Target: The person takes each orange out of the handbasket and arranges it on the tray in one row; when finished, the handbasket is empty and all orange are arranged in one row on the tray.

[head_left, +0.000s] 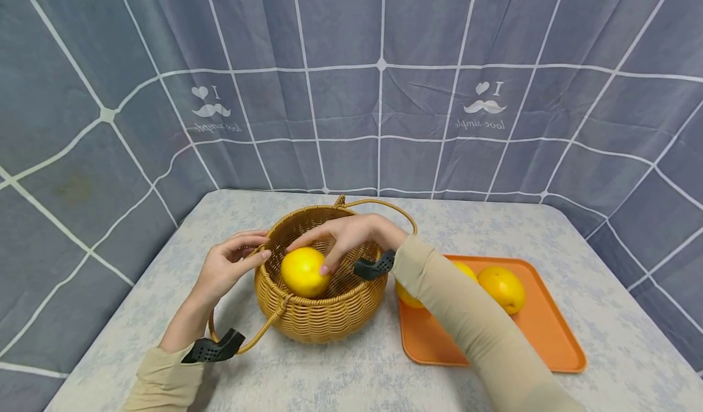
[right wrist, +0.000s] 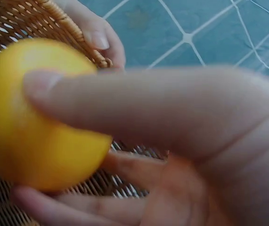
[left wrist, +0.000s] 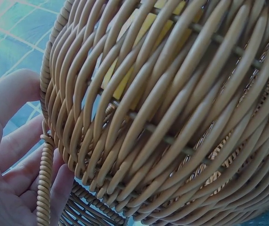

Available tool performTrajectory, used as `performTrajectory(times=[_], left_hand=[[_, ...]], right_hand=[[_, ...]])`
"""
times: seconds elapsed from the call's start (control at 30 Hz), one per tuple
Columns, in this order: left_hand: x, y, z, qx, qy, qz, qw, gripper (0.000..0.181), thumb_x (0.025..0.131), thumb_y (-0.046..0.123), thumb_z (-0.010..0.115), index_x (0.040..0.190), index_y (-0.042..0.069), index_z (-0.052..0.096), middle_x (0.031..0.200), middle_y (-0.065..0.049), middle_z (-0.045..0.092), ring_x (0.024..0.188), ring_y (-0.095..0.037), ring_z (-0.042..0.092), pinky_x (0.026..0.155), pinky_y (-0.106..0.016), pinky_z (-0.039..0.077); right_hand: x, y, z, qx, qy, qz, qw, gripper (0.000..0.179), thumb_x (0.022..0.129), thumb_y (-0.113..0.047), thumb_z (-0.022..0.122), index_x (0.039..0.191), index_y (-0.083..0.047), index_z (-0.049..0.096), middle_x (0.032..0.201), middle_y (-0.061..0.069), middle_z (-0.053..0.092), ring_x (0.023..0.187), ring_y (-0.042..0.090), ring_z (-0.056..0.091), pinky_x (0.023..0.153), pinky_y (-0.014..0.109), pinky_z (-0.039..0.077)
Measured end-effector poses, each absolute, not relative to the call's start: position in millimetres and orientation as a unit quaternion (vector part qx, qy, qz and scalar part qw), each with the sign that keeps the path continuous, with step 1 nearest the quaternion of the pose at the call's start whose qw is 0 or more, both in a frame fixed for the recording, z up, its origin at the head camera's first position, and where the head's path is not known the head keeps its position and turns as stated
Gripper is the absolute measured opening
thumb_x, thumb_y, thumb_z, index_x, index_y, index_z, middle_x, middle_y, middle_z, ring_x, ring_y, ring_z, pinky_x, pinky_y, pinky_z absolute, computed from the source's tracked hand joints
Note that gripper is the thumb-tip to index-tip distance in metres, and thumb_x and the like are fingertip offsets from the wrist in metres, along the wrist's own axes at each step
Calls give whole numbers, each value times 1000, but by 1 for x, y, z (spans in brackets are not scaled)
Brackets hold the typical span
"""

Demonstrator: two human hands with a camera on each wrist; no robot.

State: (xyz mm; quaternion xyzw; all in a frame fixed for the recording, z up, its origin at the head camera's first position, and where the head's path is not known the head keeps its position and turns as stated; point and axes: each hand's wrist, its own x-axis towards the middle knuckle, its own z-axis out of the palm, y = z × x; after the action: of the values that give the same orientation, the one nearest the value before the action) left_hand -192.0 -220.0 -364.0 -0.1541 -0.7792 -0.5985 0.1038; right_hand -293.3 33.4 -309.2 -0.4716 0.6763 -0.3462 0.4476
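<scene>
A woven wicker basket (head_left: 324, 320) stands on the table, its two loop handles folded out to the sides. At its left rim my left hand (head_left: 227, 265) grips the edge; the left wrist view shows thumb and fingers on either side of the weave (left wrist: 172, 122). My right hand (head_left: 351, 235) reaches into the basket from the right and holds a smooth, round yellow fruit (head_left: 304, 271), orange-like in shape. The right wrist view has the thumb across the top of this fruit (right wrist: 16, 108) and fingers beneath. The fruit sits inside the rim, toward the front left.
To the right of the basket lies an orange tray (head_left: 535, 339). A yellow fruit (head_left: 502, 290) rests on it, and more yellow fruit (head_left: 407, 296) shows partly behind my right sleeve (head_left: 472, 320). A grey-blue checked curtain (head_left: 351, 107) rises behind the pale patterned table (head_left: 340, 381).
</scene>
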Motion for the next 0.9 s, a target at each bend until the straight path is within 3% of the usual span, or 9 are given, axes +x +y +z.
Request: performTrajectory(times=[0.27, 0.47, 0.67, 0.9], left_hand=[[-191, -220, -364, -168, -778, -594, 118, 27, 87, 4, 67, 110, -8, 64, 120, 2, 59, 103, -7, 56, 84, -17, 47], [-191, -218, -365, -169, -777, -595, 119, 27, 87, 4, 67, 111, -8, 64, 120, 2, 59, 103, -7, 56, 84, -17, 47], [-192, -216, -365, -172, -777, -594, 120, 27, 87, 4, 67, 111, -8, 63, 120, 2, 59, 103, -6, 56, 84, -17, 47], [-191, -216, -364, -171, -778, -592, 121, 27, 87, 4, 66, 111, -8, 63, 121, 3, 58, 102, -5, 56, 83, -16, 47]], right_hand=[[-294, 57, -294, -490, 648, -403, 421, 71, 86, -9, 68, 147, -16, 32, 146, 1, 34, 106, 32, 60, 89, 43, 50], [-298, 86, -281, -513, 596, -470, 400, 76, 87, -7, 67, 149, -4, 23, 150, 11, 28, 115, 36, 52, 94, 47, 45], [-299, 128, -265, -522, 579, -499, 377, 76, 88, -9, 67, 149, -6, 22, 153, 12, 21, 113, 40, 52, 91, 51, 47], [-293, 183, -256, -525, 588, -514, 338, 70, 88, 0, 62, 149, -8, 26, 149, 10, 29, 107, 34, 57, 84, 50, 51]])
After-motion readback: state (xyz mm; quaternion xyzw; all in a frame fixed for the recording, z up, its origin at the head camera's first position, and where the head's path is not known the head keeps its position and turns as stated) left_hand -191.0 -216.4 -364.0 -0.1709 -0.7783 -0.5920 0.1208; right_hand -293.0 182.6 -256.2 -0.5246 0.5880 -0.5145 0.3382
